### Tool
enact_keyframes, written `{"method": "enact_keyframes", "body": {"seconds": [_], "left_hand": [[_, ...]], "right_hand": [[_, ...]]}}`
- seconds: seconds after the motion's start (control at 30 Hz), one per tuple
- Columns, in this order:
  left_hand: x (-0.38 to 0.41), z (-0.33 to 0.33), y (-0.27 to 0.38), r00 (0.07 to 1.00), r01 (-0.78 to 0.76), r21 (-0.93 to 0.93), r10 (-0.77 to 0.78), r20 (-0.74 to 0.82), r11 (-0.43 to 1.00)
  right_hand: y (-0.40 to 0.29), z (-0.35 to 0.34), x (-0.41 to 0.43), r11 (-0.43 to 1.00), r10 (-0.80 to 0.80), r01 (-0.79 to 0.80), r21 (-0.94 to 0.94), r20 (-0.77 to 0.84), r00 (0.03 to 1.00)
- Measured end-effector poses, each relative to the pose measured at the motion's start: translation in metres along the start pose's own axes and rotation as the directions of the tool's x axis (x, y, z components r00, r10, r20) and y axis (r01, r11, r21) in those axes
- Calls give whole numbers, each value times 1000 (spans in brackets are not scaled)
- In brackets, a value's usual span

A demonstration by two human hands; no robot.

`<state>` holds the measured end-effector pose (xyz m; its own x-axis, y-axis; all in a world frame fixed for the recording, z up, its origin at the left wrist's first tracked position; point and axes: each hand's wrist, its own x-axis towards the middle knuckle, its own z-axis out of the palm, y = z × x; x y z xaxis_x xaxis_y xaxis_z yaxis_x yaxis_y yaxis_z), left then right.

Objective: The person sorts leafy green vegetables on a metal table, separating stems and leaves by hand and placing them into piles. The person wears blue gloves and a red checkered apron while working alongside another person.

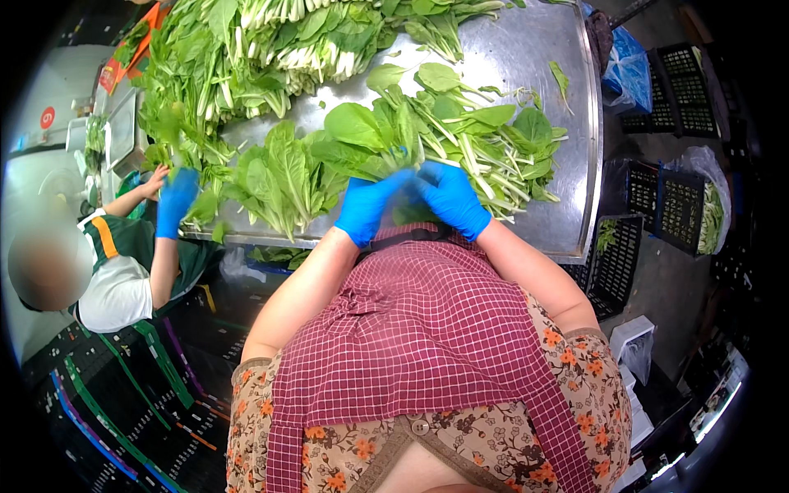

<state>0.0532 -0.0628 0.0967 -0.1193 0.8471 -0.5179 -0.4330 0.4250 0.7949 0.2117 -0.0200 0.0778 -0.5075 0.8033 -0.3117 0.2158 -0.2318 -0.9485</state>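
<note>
My left hand (373,203), in a blue glove, grips the base of a small bunch of leafy greens (360,132). The leaves fan out away from me over the metal table (555,225). Against it, thumb side inward, is my right hand (453,194), also gloved in blue; its fingertips are partly hidden at the stems, so its hold is unclear. A blurred dark green leaf (413,212) shows below the hands. Loose greens with pale stems (493,160) lie just beyond my right hand. Another group of upright-leaved greens (286,175) rests left of my left hand.
A large heap of greens (209,74) covers the table's far left. At the left, a co-worker's blue-gloved hand (177,200) and bare hand (154,182) handle greens. Black plastic crates (616,265) and a blue plastic bag (629,71) stand beyond the table's right edge.
</note>
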Motion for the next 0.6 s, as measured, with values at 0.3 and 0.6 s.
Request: {"method": "enact_keyframes", "body": {"seconds": [0.3,0.6], "left_hand": [[-3,-7,3,994,-27,83,18,108,996],[-6,-4,-6,979,-180,246,151,134,952]], "right_hand": [[25,-4,7,691,294,-321,648,154,943],[19,-5,2,738,213,-251,626,137,967]]}}
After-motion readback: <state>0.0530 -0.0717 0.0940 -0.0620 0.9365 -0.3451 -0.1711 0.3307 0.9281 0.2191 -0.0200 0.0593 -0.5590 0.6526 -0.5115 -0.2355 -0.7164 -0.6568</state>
